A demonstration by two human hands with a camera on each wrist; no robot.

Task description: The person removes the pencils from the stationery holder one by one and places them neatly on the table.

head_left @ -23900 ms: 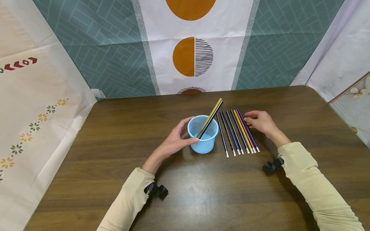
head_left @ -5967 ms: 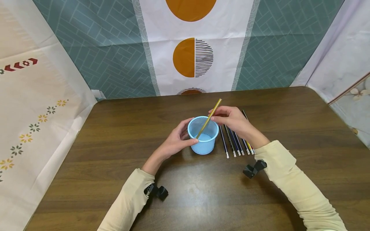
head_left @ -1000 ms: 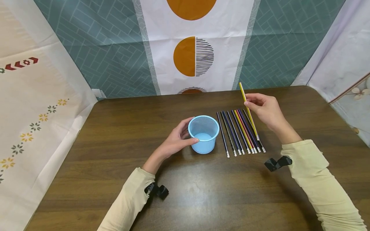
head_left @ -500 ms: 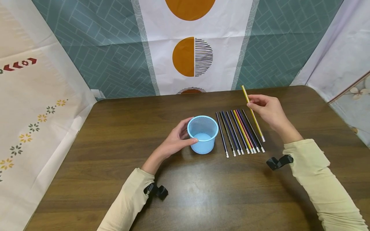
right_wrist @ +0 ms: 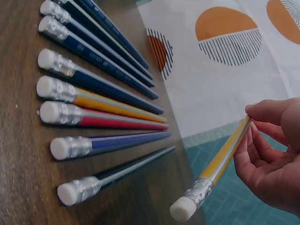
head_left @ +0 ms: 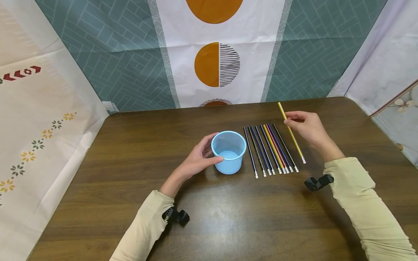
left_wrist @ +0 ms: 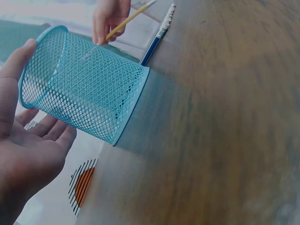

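Observation:
My left hand (head_left: 199,159) holds a light-blue mesh pencil cup (head_left: 229,166) upright on the table, thumb at the front rim and fingers round the far side. No pencil shows inside the cup (left_wrist: 93,84). Between thumb and fingers my right hand (head_left: 308,128) pinches a yellow pencil (head_left: 292,136), its white eraser end pointing toward me. In the right wrist view this pencil (right_wrist: 220,159) hangs tilted, clear of the others. Several pencils lie side by side between cup and right hand: dark blue, black, a yellow pencil (right_wrist: 122,105) and a red pencil (right_wrist: 122,119), erasers toward me.
The brown wooden table (head_left: 212,217) spreads out in front. Behind its far edge hangs a teal and white cloth (head_left: 209,54) with orange circles. Pale patterned cloths stand at both sides. Black wrist cameras sit on both sleeves (head_left: 352,195).
The yellow pencil, earlier standing in the cup, is now in my right hand, to the right of the row. Over the last second that hand moved right and lower. The left hand stayed on the cup.

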